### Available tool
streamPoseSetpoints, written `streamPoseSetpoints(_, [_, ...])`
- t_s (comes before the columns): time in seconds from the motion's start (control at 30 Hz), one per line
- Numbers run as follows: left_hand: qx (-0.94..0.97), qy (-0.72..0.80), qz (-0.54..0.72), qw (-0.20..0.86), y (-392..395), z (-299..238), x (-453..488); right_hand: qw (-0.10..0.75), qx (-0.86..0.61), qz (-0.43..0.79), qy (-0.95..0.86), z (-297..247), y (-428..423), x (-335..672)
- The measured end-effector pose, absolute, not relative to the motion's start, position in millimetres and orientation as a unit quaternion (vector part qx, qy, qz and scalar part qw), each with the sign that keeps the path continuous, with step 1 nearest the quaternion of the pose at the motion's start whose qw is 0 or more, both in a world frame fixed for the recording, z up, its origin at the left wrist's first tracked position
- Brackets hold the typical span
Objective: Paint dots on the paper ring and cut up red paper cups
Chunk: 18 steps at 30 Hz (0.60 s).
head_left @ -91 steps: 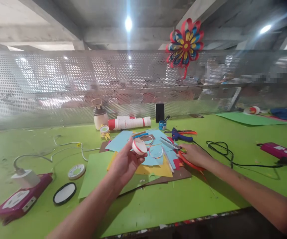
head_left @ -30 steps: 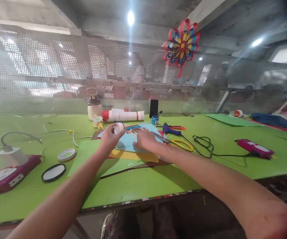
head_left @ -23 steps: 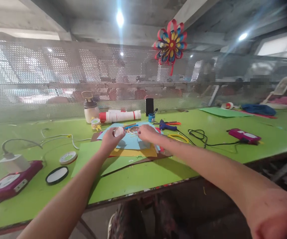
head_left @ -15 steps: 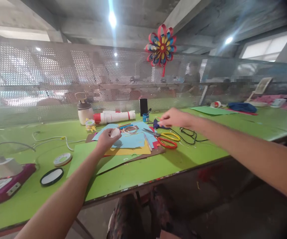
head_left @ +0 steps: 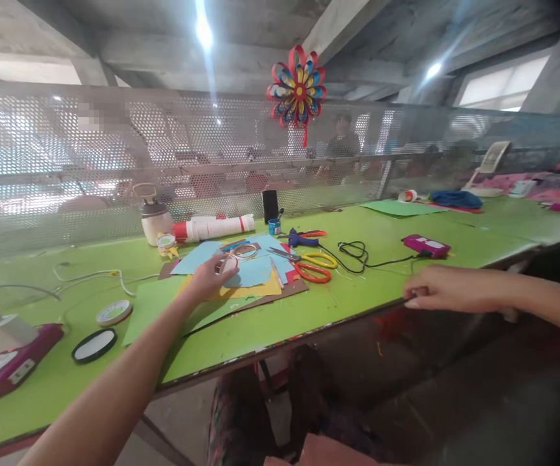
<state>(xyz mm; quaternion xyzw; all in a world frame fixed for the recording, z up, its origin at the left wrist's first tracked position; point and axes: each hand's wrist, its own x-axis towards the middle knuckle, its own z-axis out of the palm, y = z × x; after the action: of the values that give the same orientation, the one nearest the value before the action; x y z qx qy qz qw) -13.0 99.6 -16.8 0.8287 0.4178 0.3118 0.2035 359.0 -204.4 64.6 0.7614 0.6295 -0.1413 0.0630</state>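
My left hand [head_left: 209, 277] is closed around a small white round piece [head_left: 230, 264] above the pile of coloured paper; the fingers hide part of it. My right hand [head_left: 430, 288] hovers by the table's front edge at the right, fingers curled together. Whether anything is pinched in it cannot be made out. A magenta power strip [head_left: 425, 246] lies just beyond it. Light blue paper [head_left: 255, 277] lies under the left hand. Scissors with yellow and red handles [head_left: 309, 265] and a blue glue gun [head_left: 303, 239] rest between the hands.
At the back stand a bottle [head_left: 156, 223], a roll of white cups [head_left: 215, 228] and a small blue jar [head_left: 274, 226]. Tape [head_left: 114, 313], a black-rimmed disc [head_left: 94, 345] and another power strip [head_left: 15, 366] lie left. A paper flower [head_left: 298, 90] hangs above the mesh partition [head_left: 202, 149].
My right hand has moved from beside the glue gun to the right and toward me, over the table's front edge. The left hand keeps the white piece. The view has turned slightly right.
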Motion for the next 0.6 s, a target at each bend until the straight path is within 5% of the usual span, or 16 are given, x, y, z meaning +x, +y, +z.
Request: streamPoseSetpoints(0.6, [0.829, 0.407, 0.326, 0.203, 101, -19, -18, 0.067, 0.501, 0.175, 0.845, 23, -52, 226])
